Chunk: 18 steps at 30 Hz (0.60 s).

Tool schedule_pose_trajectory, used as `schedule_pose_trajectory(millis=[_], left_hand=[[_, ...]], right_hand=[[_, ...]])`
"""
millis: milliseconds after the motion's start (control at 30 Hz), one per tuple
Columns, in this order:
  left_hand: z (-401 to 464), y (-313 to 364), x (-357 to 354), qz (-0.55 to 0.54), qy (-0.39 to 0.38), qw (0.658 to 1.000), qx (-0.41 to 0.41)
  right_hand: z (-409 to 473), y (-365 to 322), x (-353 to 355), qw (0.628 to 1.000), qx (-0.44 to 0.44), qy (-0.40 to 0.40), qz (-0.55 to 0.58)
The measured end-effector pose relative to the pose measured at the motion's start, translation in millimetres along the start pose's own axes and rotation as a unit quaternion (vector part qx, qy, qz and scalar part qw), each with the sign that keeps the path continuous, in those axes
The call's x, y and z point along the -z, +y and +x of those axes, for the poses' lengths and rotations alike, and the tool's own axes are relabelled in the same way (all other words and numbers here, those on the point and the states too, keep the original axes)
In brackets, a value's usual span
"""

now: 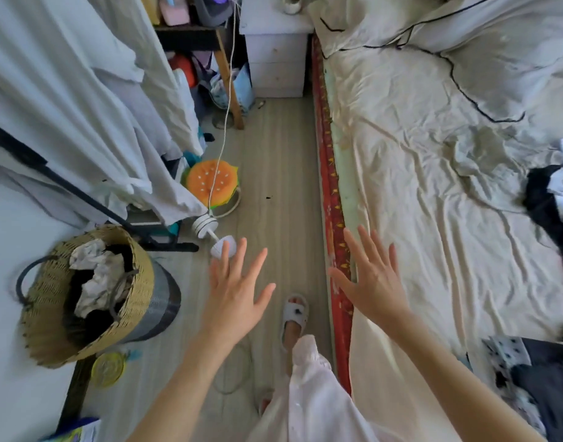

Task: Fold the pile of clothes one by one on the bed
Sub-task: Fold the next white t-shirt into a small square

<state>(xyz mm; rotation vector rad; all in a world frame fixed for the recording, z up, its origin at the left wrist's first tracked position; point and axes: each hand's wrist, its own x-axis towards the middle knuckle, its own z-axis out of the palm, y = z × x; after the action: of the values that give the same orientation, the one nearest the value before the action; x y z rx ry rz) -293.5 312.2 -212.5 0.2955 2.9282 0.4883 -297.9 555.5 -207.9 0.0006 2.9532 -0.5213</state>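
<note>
2 hands reach forward, fingers spread wide, holding nothing: the left hand (234, 293) over the floor, the right hand (374, 282) above the bed (417, 193) edge. 1 pile of clothes (552, 202) lies on the bed at 2 o'clock, well apart from both. 1 wicker basket (92, 295) of laundry stands at 9 o'clock.

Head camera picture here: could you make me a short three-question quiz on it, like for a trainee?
1. True or false: the left hand grips a garment.
2. Where is the woven basket? A) on the bed B) on the floor, left of the hands C) on the white drawers
3. Fill in: the dark clothes pile lies on the ___.

Key: 1 false, both it and the right hand are spread open and hold nothing; 2 B; 3 bed.
</note>
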Motion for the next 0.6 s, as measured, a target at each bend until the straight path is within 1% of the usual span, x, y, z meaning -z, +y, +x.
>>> schedule_pose_trajectory(millis=[133,233,367,400,467,600], left_hand=[[73,2,-2,0.031,-0.034,0.998,-0.030],[133,10,3,0.050,-0.066,0.996,-0.042],[202,29,15,0.046,-0.074,0.993,-0.078],[231,38,13,0.058,-0.090,0.990,-0.094],[260,51,12,0.081,-0.104,0.985,-0.111],[340,83,2,0.096,-0.146,0.965,-0.195]], right_hand=[[61,22,4,0.999,-0.030,0.018,-0.006],[104,46,18,0.996,-0.086,0.026,0.015],[139,74,37,0.989,-0.145,0.034,0.018],[151,87,43,0.985,-0.169,0.038,0.020],[160,99,49,0.982,-0.187,0.038,0.007],[187,127,59,0.962,-0.271,0.046,0.009]])
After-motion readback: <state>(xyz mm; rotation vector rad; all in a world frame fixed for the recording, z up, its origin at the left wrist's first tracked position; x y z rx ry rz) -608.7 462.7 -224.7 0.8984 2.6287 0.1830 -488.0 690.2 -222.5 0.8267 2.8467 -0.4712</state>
